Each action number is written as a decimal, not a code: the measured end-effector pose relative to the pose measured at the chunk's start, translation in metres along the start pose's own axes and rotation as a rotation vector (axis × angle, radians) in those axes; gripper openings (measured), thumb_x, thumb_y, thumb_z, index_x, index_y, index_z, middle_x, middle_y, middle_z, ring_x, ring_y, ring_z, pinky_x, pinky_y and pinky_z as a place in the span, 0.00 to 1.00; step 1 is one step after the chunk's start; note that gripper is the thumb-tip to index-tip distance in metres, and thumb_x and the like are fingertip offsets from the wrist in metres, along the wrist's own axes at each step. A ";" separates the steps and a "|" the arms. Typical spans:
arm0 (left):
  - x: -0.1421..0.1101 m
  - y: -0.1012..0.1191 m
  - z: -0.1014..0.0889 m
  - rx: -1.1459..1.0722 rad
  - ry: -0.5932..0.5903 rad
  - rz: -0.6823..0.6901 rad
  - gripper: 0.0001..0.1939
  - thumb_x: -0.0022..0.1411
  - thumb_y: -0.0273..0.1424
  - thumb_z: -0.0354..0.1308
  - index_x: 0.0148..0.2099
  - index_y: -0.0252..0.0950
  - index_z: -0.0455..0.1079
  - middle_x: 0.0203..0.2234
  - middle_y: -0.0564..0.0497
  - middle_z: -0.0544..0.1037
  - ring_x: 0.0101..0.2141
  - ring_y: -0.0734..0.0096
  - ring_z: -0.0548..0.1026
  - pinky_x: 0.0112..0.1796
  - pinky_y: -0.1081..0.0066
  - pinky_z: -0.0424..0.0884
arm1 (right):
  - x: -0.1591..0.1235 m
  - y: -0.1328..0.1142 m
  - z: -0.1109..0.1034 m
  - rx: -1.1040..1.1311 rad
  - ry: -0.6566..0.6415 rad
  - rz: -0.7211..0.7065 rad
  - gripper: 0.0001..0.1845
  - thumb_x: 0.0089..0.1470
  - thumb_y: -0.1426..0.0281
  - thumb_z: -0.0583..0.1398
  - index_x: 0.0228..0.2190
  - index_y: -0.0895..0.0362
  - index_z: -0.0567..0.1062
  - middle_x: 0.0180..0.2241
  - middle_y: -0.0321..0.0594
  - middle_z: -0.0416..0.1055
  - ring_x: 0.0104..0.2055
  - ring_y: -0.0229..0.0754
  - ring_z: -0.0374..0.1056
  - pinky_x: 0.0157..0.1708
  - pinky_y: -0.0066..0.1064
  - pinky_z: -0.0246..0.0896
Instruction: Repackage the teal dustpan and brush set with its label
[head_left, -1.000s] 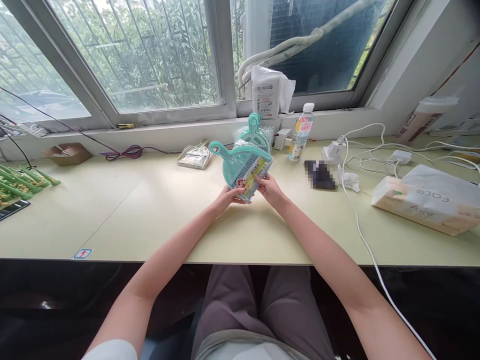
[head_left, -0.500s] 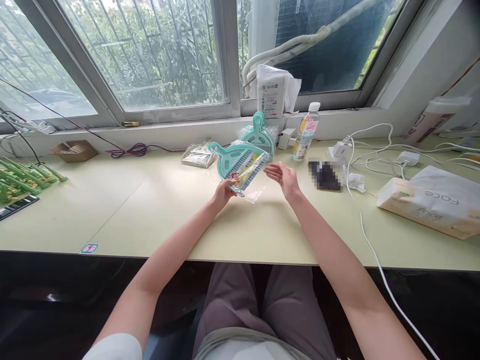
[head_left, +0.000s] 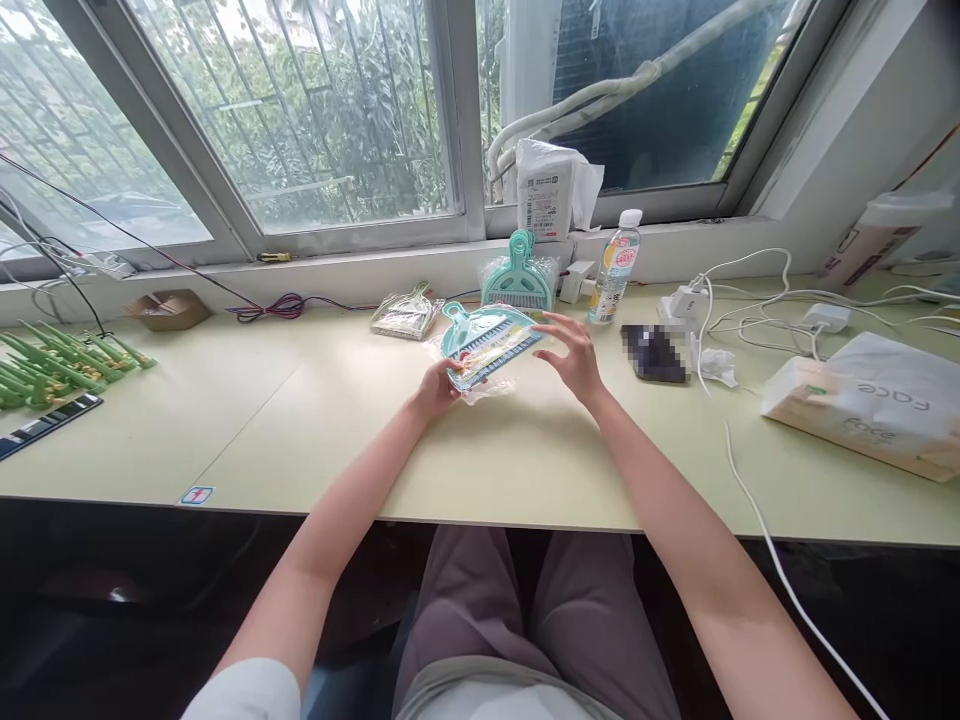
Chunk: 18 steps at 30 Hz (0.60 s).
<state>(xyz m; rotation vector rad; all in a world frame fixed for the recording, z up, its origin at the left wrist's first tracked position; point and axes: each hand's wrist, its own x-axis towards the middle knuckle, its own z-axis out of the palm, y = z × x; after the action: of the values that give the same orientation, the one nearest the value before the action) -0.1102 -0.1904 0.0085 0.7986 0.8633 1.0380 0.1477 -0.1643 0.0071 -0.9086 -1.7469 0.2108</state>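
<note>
My left hand (head_left: 436, 388) grips the lower left edge of a teal dustpan and brush set (head_left: 487, 345) in clear plastic wrap, holding it tilted above the table. A printed label lies across its middle, and loose wrap hangs from the bottom edge. At the set's right corner is my right hand (head_left: 574, 358), thumb and fingers apart; whether the fingertips touch the wrap I cannot tell. Behind it, a second wrapped dustpan and brush set (head_left: 519, 275) leans upright against the sill. A flat wrapped pack (head_left: 406, 312) lies to the left.
A drink bottle (head_left: 616, 268) and a white box (head_left: 545, 200) stand near the window. To the right are a dark blurred-out object (head_left: 656, 354), white cables and a tissue pack (head_left: 870, 405). Green stems (head_left: 60, 365) and a small carton (head_left: 168, 309) are at left.
The held dustpan set has tipped flatter and come down slightly. My right hand's fingers have risen and spread over its right corner. The view has shifted slightly.
</note>
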 end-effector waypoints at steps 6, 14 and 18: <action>0.003 -0.001 -0.005 -0.012 -0.018 -0.013 0.15 0.49 0.24 0.50 0.41 0.29 0.64 0.17 0.52 0.70 0.15 0.75 0.68 0.12 0.79 0.61 | 0.001 -0.001 -0.004 0.154 0.020 -0.006 0.10 0.51 0.66 0.64 0.37 0.46 0.80 0.48 0.37 0.72 0.48 0.46 0.68 0.49 0.42 0.63; 0.000 -0.001 -0.005 0.208 -0.247 -0.097 0.22 0.51 0.27 0.49 0.49 0.26 0.64 0.31 0.39 0.79 0.20 0.71 0.74 0.16 0.77 0.65 | -0.001 -0.004 -0.002 0.142 0.070 0.071 0.08 0.53 0.63 0.61 0.33 0.49 0.81 0.41 0.38 0.76 0.47 0.45 0.69 0.48 0.41 0.63; -0.002 -0.006 -0.004 0.318 -0.353 -0.153 0.23 0.52 0.27 0.51 0.51 0.24 0.64 0.31 0.37 0.79 0.22 0.68 0.76 0.17 0.78 0.63 | -0.004 0.000 0.006 0.076 0.121 0.122 0.09 0.51 0.62 0.62 0.30 0.52 0.80 0.40 0.41 0.76 0.47 0.46 0.68 0.46 0.42 0.64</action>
<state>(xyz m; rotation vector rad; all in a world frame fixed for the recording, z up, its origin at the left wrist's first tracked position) -0.1120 -0.1937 0.0024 1.1267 0.7784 0.6055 0.1428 -0.1658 0.0019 -0.9536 -1.5633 0.2939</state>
